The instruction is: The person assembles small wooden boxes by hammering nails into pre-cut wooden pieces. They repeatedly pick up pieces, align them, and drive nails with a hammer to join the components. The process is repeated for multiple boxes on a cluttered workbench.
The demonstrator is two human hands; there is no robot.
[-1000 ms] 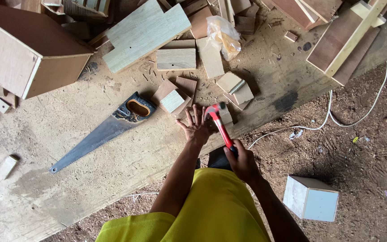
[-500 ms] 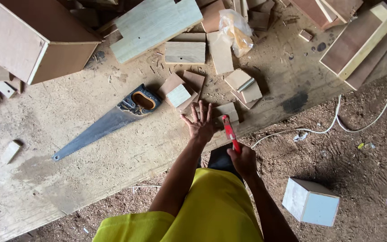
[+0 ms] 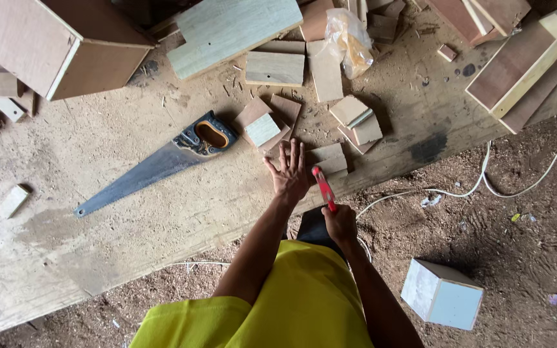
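Red-handled tool held over a small wood block

Red-handled tool (image 3: 324, 188) sits clasped in the right hand (image 3: 340, 223), its head just beside a small wood block (image 3: 329, 160) near the workbench (image 3: 98, 258) edge. Left hand (image 3: 291, 173) lies flat and open, fingers spread, touching the block's side. A handsaw (image 3: 156, 166) rests to the left, well apart. On the dirt floor stands a white box (image 3: 441, 294).

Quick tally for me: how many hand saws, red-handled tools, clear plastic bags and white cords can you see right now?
Grey-bladed hand saw with black and orange handle: 1
Red-handled tool, held in the right hand: 1
Clear plastic bag: 1
White cord on the dirt floor: 1
Total: 4
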